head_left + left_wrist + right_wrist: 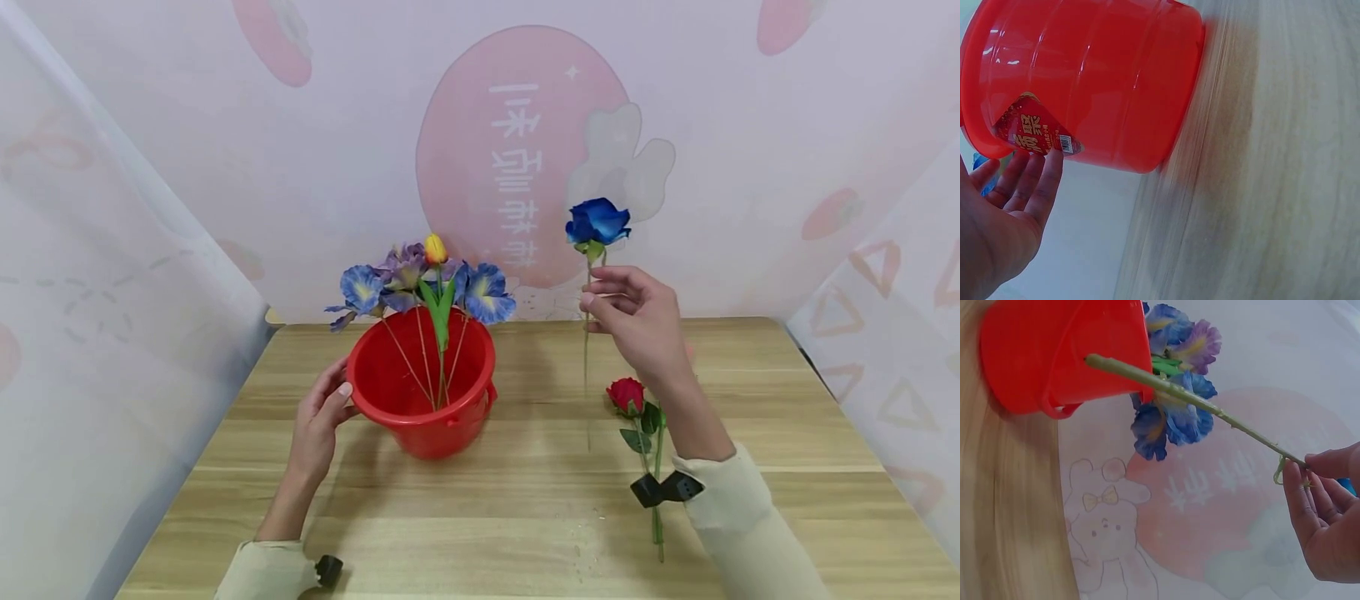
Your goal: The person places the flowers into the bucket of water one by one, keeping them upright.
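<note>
My right hand [633, 321] pinches the thin stem of a blue rose [597, 223] between thumb and fingertips. The rose is upright above the table, its bare stem [1191, 398] hanging down, right of the red bucket [431, 437]. My left hand [318, 421] is at the bucket's left side, its fairly straight fingers [1046, 181] touching the outer wall just under the rim, by a diamond-shaped label [1032, 128]. Blue and purple irises [487, 293] and a yellow-red tulip [436, 249] stand in the bucket, stems leaning on its inside.
A red rose [627, 395] with green stems beside it lies on the wooden table [480, 533] under my right forearm, which partly covers them. A pale printed cloth [337, 125] rises behind the table's far edge and along both sides.
</note>
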Available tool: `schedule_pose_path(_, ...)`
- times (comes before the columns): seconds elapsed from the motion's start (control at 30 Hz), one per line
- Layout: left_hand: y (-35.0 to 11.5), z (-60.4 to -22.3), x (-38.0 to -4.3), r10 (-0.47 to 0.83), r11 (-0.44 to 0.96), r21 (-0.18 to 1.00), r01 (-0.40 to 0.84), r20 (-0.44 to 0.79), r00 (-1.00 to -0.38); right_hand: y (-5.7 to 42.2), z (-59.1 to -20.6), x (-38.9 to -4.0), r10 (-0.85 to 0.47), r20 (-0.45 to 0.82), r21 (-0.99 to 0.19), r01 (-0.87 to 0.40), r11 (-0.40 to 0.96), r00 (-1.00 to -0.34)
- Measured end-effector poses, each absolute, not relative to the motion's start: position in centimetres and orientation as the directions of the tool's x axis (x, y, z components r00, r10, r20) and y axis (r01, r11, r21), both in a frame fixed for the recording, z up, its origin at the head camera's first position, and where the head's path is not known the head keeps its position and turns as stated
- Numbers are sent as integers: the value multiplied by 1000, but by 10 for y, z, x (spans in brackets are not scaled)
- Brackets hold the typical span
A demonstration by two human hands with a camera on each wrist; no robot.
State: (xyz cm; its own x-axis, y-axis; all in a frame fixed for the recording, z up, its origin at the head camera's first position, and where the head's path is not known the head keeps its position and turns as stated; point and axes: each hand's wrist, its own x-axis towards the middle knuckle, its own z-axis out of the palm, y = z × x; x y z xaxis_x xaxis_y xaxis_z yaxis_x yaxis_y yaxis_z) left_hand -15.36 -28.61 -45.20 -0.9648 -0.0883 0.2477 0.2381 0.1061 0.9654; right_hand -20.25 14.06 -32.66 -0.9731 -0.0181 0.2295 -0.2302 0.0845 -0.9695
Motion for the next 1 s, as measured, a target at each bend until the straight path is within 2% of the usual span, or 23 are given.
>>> schedule_pose_path(0.37, -286, -452, -154, -89, 96, 967, 235, 243, -966, 100, -316, -221, -37, 312, -950, -312, 15, -949)
schedule_pose_path(1.0, -288, -455, -155, -97, 118, 969, 217, 229, -969, 43, -305, -240, -3, 356, -931, -355, -84, -934)
